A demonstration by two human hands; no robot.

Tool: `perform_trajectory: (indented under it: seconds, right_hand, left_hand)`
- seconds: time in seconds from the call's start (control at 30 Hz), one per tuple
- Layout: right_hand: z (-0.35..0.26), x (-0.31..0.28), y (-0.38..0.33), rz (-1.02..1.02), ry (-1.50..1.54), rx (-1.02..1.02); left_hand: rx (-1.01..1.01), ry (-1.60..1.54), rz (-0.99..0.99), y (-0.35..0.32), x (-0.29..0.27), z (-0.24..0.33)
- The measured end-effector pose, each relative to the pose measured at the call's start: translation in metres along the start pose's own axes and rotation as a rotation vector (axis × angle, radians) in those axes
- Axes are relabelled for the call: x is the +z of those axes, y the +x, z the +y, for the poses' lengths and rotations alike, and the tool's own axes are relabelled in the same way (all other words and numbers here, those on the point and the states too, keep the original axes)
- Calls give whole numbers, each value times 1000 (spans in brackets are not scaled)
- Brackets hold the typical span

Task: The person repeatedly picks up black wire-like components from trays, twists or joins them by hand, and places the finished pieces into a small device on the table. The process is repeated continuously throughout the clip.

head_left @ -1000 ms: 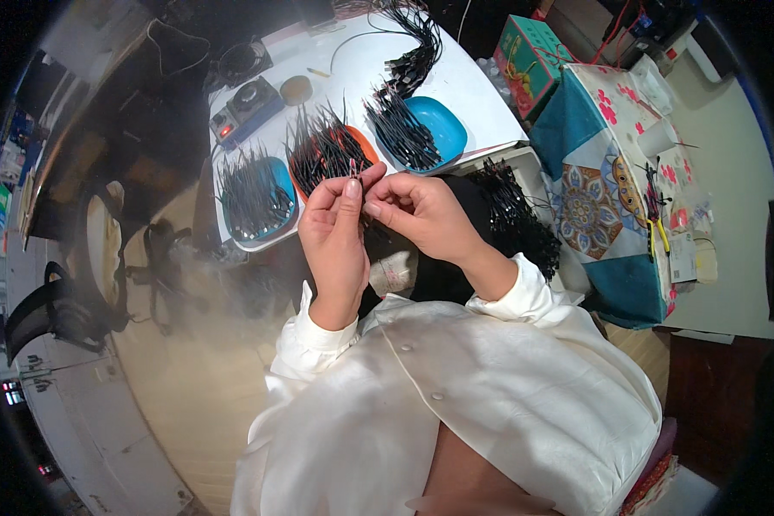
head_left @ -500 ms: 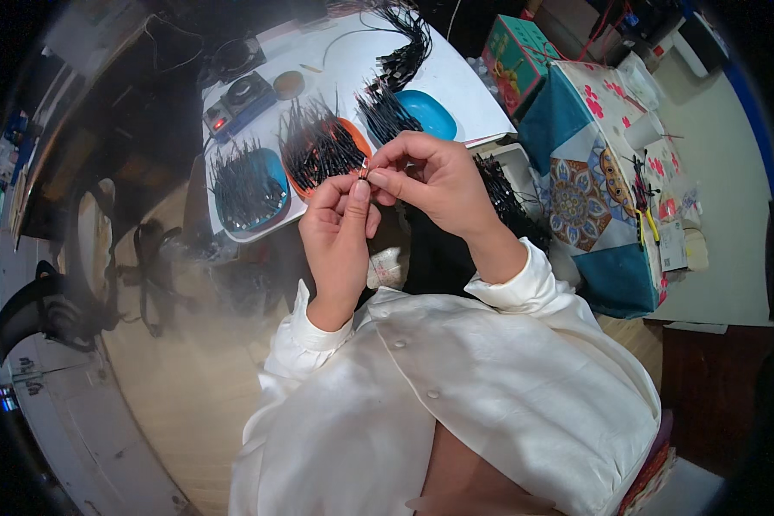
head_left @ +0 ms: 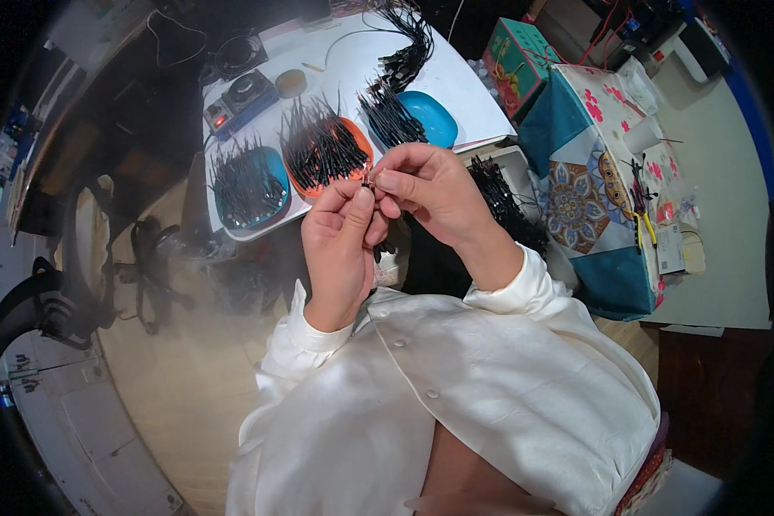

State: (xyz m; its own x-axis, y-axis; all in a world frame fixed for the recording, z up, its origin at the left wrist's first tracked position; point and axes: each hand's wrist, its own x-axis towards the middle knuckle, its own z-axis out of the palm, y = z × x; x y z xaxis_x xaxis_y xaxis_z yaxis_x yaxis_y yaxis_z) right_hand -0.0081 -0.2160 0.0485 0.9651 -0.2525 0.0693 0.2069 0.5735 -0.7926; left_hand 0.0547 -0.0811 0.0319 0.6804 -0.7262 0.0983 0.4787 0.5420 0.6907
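Close together in front of the table, my two hands meet at a short black cable (head_left: 367, 182) with thin, copper-coloured wire ends pointing up. My left hand (head_left: 342, 228) is closed, its thumb and forefinger pinching the cable's dark part. My right hand (head_left: 434, 191) pinches at the thin wire ends with thumb and forefinger; the fingertips hide part of them. Just beyond my hands, an orange tray (head_left: 360, 136) holds a bundle of similar black cables (head_left: 318, 150). A blue tray (head_left: 279, 165) with more cables stands to its left, and another blue tray (head_left: 434, 119) to its right.
A blue box with a dial and red light (head_left: 241, 103) and a round tin (head_left: 291, 83) sit on the white table (head_left: 318, 52). Right of my hands, a pale bin (head_left: 518, 163) holds black cables. Farther right, a patterned cloth (head_left: 576, 198) covers a surface bearing yellow-handled pliers (head_left: 648, 225).
The wire ends at my fingertips now look more spread apart. My right hand has shifted very slightly, and a dark cable end shows below my left hand.
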Motion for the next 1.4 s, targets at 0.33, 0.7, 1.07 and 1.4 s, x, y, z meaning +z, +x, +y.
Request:
perform_trajectory:
  seconds: [0.33, 0.7, 1.07, 1.4]
  right_hand:
    - [-16, 3, -3, 17, -593, -154]
    - [0, -2, -4, -57, 75, 145]
    - [-13, -1, -7, -101, -297, 48]
    - [-5, -1, -9, -113, -63, 104]
  left_hand:
    - [-13, 178, 29, -3, -3, 7]
    - [2, 74, -7, -6, -7, 1]
    - [-152, 39, -122, -7, -8, 7]
    - [-143, 2, -158, -8, -10, 6]
